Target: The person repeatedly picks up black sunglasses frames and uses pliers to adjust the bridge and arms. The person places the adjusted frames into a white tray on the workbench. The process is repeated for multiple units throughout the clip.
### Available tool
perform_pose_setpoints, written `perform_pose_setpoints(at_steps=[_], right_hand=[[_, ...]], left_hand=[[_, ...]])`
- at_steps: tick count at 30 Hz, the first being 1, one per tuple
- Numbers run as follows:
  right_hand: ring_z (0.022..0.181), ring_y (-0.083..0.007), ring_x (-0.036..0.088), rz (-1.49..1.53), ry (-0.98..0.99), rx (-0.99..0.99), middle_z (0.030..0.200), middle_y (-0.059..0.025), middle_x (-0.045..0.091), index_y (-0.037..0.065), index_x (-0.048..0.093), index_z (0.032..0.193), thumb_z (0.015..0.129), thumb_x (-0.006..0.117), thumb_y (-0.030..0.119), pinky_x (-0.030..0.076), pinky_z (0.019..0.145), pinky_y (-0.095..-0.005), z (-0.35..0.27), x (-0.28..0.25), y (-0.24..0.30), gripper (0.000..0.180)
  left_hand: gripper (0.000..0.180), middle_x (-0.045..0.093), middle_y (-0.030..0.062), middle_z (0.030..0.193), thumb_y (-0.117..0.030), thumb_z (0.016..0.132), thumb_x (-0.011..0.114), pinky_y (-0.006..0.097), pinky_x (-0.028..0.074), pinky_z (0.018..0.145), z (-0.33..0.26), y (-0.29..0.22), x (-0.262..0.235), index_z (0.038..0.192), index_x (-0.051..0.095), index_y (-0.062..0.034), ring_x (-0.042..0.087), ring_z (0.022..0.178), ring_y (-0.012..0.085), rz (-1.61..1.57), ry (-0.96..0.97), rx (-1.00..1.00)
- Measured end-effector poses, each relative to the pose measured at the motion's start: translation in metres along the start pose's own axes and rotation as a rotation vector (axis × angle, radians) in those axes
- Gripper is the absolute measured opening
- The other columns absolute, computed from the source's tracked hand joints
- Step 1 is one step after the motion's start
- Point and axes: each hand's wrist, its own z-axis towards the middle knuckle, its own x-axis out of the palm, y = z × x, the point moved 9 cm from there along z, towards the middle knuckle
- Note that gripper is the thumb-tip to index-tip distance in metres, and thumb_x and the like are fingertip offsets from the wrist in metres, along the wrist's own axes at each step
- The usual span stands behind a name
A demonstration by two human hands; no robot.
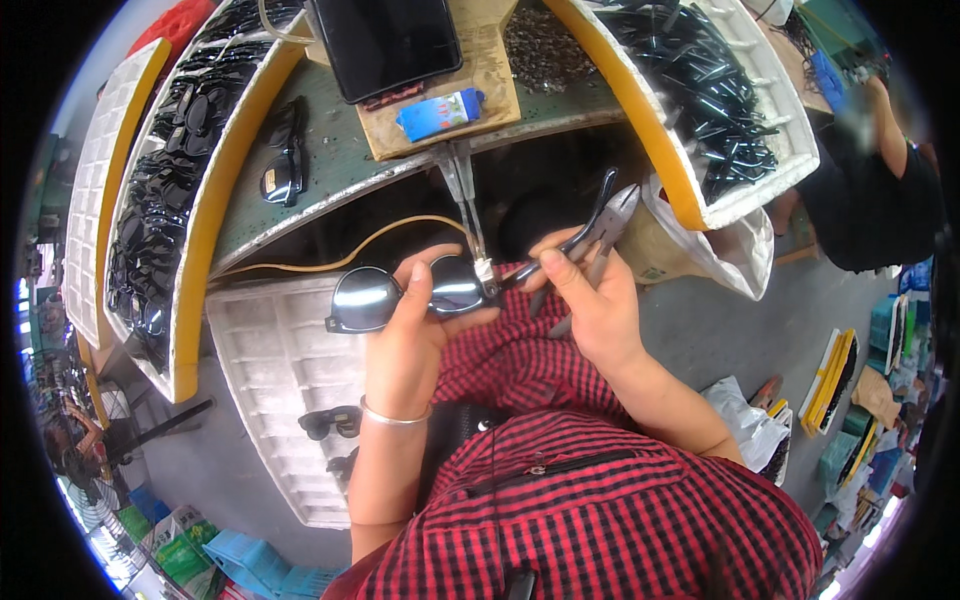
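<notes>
My left hand is closed on a black sunglasses front with mirrored lenses, thumb and fingers around its middle. My right hand grips a pair of cutting pliers, jaws pointing up and away. A slim black temple arm lies along the pliers, pinched in the same fingers. Its lower end meets the right end of the sunglasses front, beside the tip of a metal fixture hanging from the bench edge. Whether temple and front are joined, I cannot tell.
A bench carries a dark tablet, a small blue carton and loose sunglasses. White trays of frames and temples flank it. Another white tray with sunglasses stands near my left forearm. Someone sits at right.
</notes>
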Motion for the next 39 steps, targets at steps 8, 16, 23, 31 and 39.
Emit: perform_pose_setpoints(at_steps=[8,16,23,31,39], right_hand=[[0.076,-0.0129,0.064,0.047,-0.011,0.170,0.080,-0.0069,0.066,0.001,0.059,0.103,0.097,0.059,0.015,0.049,0.071,-0.0245,-0.020,-0.003,-0.023,0.016],[0.077,-0.0203,0.066,0.413,-0.029,0.353,0.082,-0.0104,0.066,0.001,0.058,0.105,0.097,0.056,0.013,0.056,0.073,-0.0329,-0.044,-0.006,-0.007,0.015],[0.072,-0.0277,0.067,0.261,-0.185,0.183,0.080,-0.0112,0.063,-0.001,0.056,0.105,0.093,0.062,0.015,0.059,0.070,-0.0408,0.029,-0.086,0.070,0.021],[0.095,-0.0285,0.065,0.183,-0.086,0.109,0.106,-0.0198,0.066,-0.005,0.048,0.120,0.097,0.056,0.026,0.054,0.085,-0.0399,0.176,-0.100,0.137,0.039],[0.084,-0.0245,0.058,-1.124,0.492,-0.713,0.089,-0.0052,0.060,0.010,0.069,0.109,0.060,0.081,0.016,0.043,0.077,-0.0375,-0.017,0.045,0.133,0.051]], left_hand=[[0.043,0.062,0.0192,0.115,-0.030,0.102,0.043,0.046,0.058,0.084,-0.016,0.019,-0.011,0.125,0.050,0.0051,0.063,0.109,0.0324,-0.068,-0.017,-0.058],[0.049,0.061,0.0266,0.113,-0.037,0.104,0.036,0.044,0.059,0.083,-0.057,-0.008,0.007,0.130,0.045,0.0037,0.062,0.107,0.0375,-0.125,-0.007,-0.010],[0.048,0.063,0.0258,0.112,-0.039,0.104,0.035,0.041,0.057,0.082,-0.061,-0.056,0.013,0.130,0.045,-0.0004,0.064,0.097,0.0364,-0.176,-0.046,0.236],[0.039,0.064,0.0249,0.111,-0.030,0.100,0.043,0.043,0.055,0.086,-0.046,-0.072,0.029,0.121,0.052,0.0017,0.065,0.097,0.0344,-0.111,0.007,0.337],[0.025,0.065,0.0248,0.107,-0.014,0.095,0.050,0.038,0.051,0.092,-0.050,-0.105,0.033,0.110,0.056,0.0048,0.064,0.099,0.0273,0.108,-0.016,0.385]])
